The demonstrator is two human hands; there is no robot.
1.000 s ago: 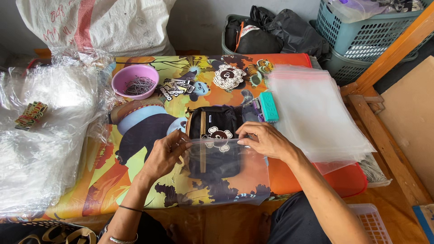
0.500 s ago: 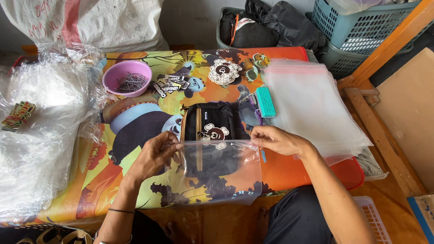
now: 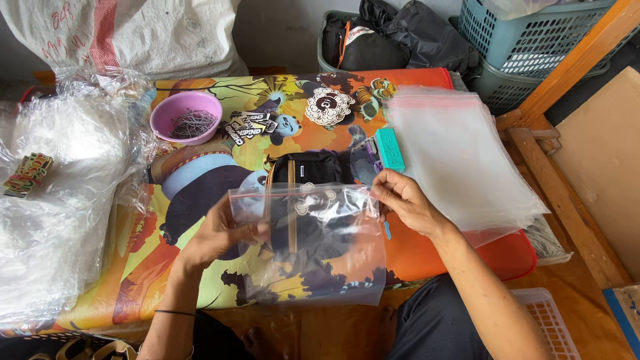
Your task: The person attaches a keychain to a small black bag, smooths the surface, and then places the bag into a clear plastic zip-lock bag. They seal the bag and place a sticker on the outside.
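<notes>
A clear zip-top plastic bag [image 3: 320,260] hangs over the near edge of a low table covered with a colourful cartoon mat [image 3: 227,140]. My left hand [image 3: 220,237] grips the bag's left top corner. My right hand [image 3: 403,200] pinches its right top corner. A black fabric item with a round cartoon patch and tan straps [image 3: 307,177] lies on the mat, its lower part inside or behind the bag's mouth.
A stack of clear zip bags [image 3: 460,160] lies at the right with a teal block [image 3: 390,150] beside it. A purple bowl of metal bits [image 3: 187,117] and patches [image 3: 327,107] sit farther back. Crumpled plastic [image 3: 53,200] lies left; baskets [image 3: 533,40] stand behind.
The bag has come lower and nearer to me, and both hands have spread its mouth wider over the black item.
</notes>
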